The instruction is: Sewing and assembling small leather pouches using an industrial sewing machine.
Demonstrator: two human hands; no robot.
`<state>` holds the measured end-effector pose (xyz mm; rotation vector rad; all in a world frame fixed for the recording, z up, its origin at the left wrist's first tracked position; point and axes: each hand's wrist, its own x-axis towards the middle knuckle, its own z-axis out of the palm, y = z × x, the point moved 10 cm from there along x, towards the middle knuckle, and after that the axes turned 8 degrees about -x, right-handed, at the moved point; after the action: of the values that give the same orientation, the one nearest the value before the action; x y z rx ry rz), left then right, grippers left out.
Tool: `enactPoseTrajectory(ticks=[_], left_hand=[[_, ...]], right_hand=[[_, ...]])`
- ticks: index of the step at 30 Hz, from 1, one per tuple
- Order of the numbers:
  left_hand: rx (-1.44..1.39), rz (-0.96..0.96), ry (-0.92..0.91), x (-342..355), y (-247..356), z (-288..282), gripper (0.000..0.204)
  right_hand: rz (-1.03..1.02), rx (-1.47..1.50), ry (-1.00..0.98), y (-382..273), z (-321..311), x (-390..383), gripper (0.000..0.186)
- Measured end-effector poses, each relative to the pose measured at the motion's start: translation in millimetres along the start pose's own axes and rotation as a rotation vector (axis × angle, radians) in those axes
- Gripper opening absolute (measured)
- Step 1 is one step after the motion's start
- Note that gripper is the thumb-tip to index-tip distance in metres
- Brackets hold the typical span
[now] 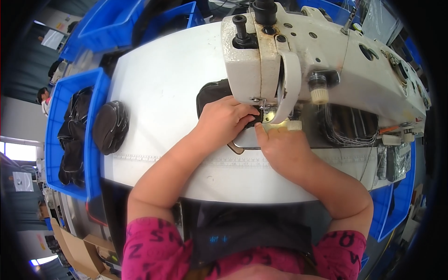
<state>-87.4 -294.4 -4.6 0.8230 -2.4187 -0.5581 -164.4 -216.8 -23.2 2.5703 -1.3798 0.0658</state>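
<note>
A white sewing machine (245, 70) stands over the table, its presser foot and needle area lit. Under its head lies a black fabric pouch piece (209, 94) with a zipper along its curved edge. My left hand (224, 119) lies across this piece, fingers pressed together and pinching the fabric just left of the needle. Close by on the right, my right hand (284, 144) is closed, fingers curled, its index fingertip by the fabric edge at the needle. What the right fingers hold, if anything, is hidden.
A stack of dark round pieces (110, 127) sits at the white table's (163, 84) left edge, beside a blue bin (100, 140) of black pouches. Black pieces with loose threads (350, 123) lie right of the needle. More blue bins (112, 25) stand behind.
</note>
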Motion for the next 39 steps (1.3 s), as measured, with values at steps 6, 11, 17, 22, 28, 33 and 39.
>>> enactPoseTrajectory(ticks=[6, 11, 17, 22, 28, 33, 39], left_hand=[[0.071, -0.068, 0.000, 2.9, -2.6, 3.9, 0.012], [0.092, -0.165, 0.006, 1.6, -7.3, 6.8, 0.013], [0.015, -0.153, 0.032, 0.0, -6.8, -0.5, 0.014], [-0.043, -0.121, -0.003, 2.4, -8.4, -0.9, 0.014], [-0.080, -0.110, -0.041, 6.0, -11.4, -0.9, 0.015], [-0.065, -0.156, -0.059, 3.9, -15.6, 5.1, 0.015], [-0.034, -0.211, -0.024, 5.9, -11.0, 4.3, 0.015]], right_hand=[[0.003, -0.080, 0.037, 3.5, 5.5, 2.8, 0.048], [0.016, -0.046, 0.100, 7.1, -0.1, 2.0, 0.049], [0.027, -0.025, 0.120, 9.1, -1.8, 1.0, 0.048], [0.022, -0.063, 0.106, 8.7, 0.7, 0.8, 0.050], [0.016, -0.095, 0.109, 8.5, -4.5, 2.0, 0.051], [0.025, -0.069, 0.091, 8.3, -2.0, 2.8, 0.050], [0.032, -0.097, 0.098, 10.7, 0.4, 4.2, 0.048]])
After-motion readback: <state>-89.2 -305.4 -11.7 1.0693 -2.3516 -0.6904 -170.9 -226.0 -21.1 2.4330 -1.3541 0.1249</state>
